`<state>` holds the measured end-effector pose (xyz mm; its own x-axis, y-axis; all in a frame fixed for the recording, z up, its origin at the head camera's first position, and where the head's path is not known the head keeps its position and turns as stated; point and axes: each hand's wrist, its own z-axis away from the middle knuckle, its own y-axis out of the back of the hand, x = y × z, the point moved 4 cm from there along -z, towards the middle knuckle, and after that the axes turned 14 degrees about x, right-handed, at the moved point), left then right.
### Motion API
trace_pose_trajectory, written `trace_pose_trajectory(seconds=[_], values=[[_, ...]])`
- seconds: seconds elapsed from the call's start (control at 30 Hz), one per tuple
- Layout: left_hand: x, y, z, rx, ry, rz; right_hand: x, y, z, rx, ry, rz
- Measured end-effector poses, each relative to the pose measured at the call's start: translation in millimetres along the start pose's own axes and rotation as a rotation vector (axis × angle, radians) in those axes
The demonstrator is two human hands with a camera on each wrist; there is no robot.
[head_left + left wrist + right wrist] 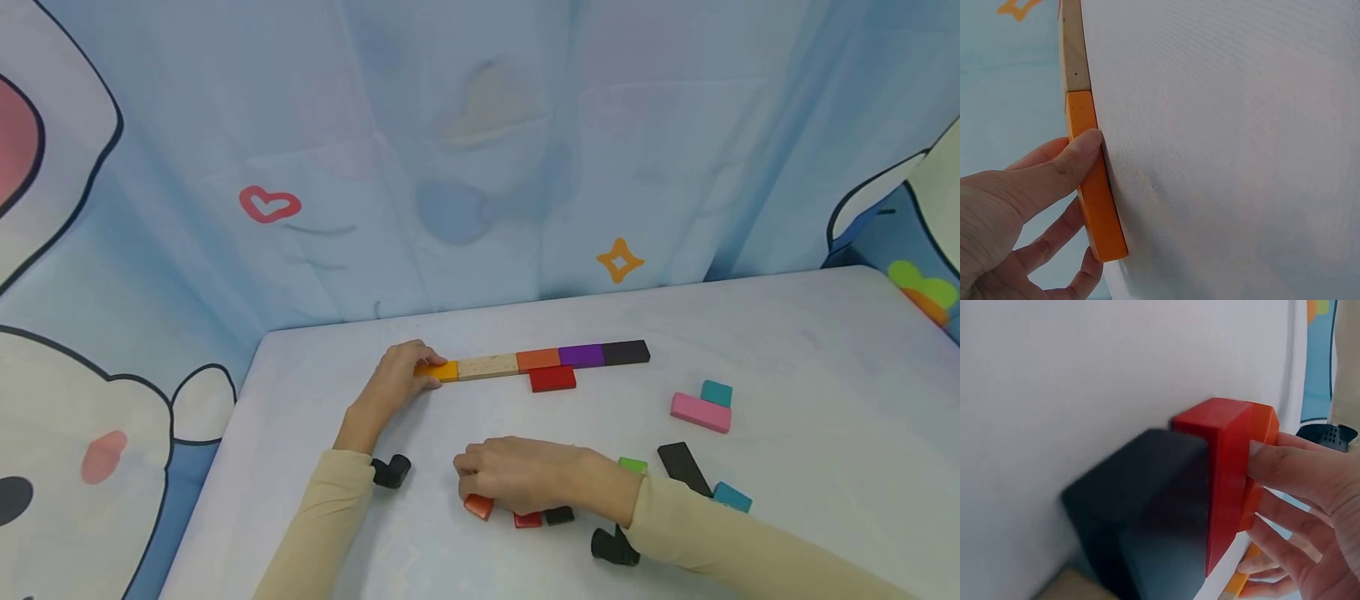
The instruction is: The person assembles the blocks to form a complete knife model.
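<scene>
My left hand (395, 383) holds a yellow-orange wooden block (1099, 212) at the left end of a row, thumb on one side and fingers on the other. That block abuts a plain wood block (487, 367), then come orange (538, 359), purple (581, 356) and black (626, 352) blocks. A red block (552, 379) lies against the row's near side. Nearer the front, my right hand (525, 473) grips a smaller orange block (1263, 428). Beside it stand a second red block (1230, 456) and a dark block (1141, 500), both partly under the hand in the head view.
At the right lie a pink block (701, 412) and a teal block (717, 392), touching. A black block (683, 468), another teal block (732, 497) and a green block (633, 465) lie around my right forearm. A patterned blue curtain (480, 167) hangs behind the table.
</scene>
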<state>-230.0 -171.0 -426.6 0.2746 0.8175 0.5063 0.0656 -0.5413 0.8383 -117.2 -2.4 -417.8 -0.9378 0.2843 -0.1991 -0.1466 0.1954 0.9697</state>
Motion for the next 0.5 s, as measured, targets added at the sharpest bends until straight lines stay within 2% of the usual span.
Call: trace_pose_trajectory(seconds=[0.13, 0.27, 0.4, 0.5], values=[[0.5, 0.4, 0.1, 0.0, -0.004, 0.001, 13.6, 6.4, 3.9, 0.031, -0.071, -0.121], [0.2, 0.2, -0.7, -0.002, 0.002, 0.005, 40.2, 20.0, 11.1, 0.121, -0.23, -0.266], [-0.3, -0.9, -1.6, -0.002, 0.006, 0.003, 70.2, 33.8, 18.4, 0.256, -0.347, -0.301], [-0.8, -1.7, -1.6, -0.002, 0.012, -0.004, 89.6, 38.1, 21.2, 0.337, -0.405, -0.32]])
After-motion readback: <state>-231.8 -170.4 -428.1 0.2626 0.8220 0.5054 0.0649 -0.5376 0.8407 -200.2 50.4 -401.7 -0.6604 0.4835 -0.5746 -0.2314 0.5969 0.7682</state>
